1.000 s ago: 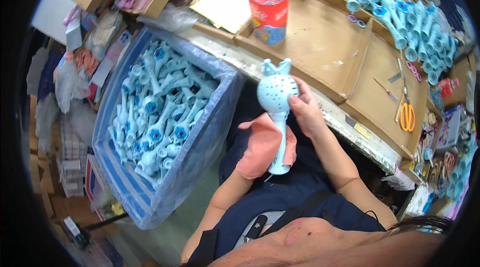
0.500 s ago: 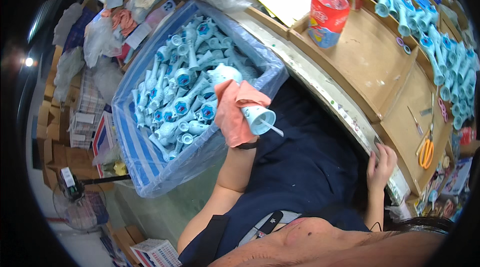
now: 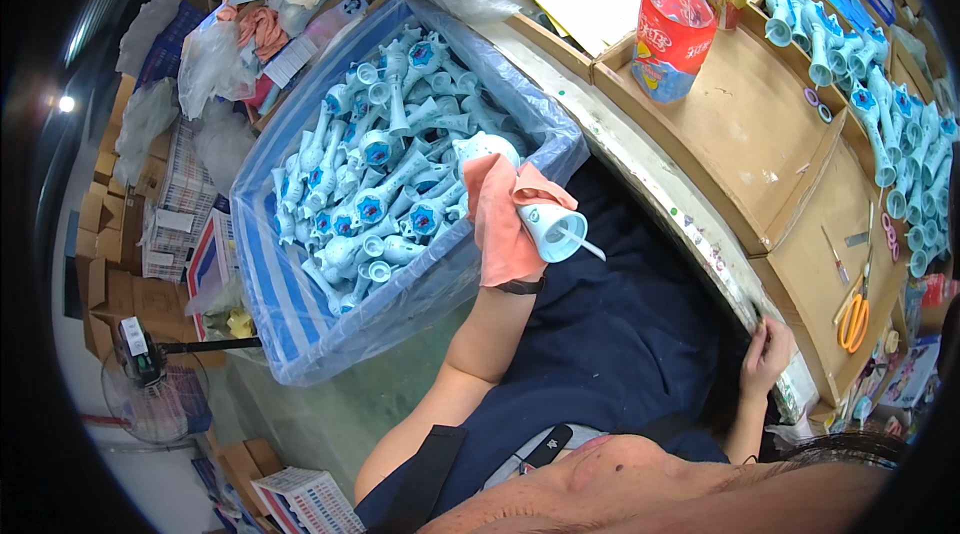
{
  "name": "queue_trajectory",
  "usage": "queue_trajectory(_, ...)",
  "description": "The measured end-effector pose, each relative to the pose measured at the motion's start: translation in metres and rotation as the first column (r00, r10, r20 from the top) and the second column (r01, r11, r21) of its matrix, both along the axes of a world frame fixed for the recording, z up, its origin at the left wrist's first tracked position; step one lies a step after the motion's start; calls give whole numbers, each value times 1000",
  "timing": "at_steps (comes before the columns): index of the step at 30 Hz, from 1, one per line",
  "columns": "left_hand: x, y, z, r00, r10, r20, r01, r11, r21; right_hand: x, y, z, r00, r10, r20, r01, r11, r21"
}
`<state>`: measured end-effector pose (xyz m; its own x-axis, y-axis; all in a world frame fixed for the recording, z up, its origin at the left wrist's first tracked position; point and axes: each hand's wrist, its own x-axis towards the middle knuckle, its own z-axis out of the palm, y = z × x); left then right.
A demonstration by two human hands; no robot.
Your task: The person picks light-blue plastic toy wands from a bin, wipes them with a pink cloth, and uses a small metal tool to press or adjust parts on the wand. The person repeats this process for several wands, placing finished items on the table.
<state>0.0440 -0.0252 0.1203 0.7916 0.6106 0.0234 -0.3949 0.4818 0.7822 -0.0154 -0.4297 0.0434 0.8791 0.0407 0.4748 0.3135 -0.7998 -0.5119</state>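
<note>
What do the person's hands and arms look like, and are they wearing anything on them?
The left hand is covered by a loose, wrinkly, salmon-pink covering that looks like a glove. A thin dark band circles that wrist. The right hand has no glove. No sleeves cover the forearms that you can see.
</note>
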Motion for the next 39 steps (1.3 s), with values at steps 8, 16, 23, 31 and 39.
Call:
queue_trajectory(8, -4, -29, 27, 997, -81, -21, 79, 995, -66, 36, 158, 37, 703, 691, 168, -700, 632, 332)
queue_trajectory(16, -12, -38, 25, 982, -179, 67, 185, 978, -101, 50, 213, 62, 735, 651, 190, -635, 562, 531)
queue_trajectory(23, -7, -41, 19, 961, -264, 79, 275, 942, -193, 48, 212, 57, 762, 625, 166, -584, 554, 593)
queue_trajectory(31, -10, -41, 20, 967, -252, 42, 254, 931, -261, 51, 207, 62, 721, 687, 90, -595, 547, 589)
queue_trajectory(39, -11, -41, 12, 958, -277, 75, 287, 927, -244, 61, 201, 66, 683, 720, 125, -685, 572, 450)
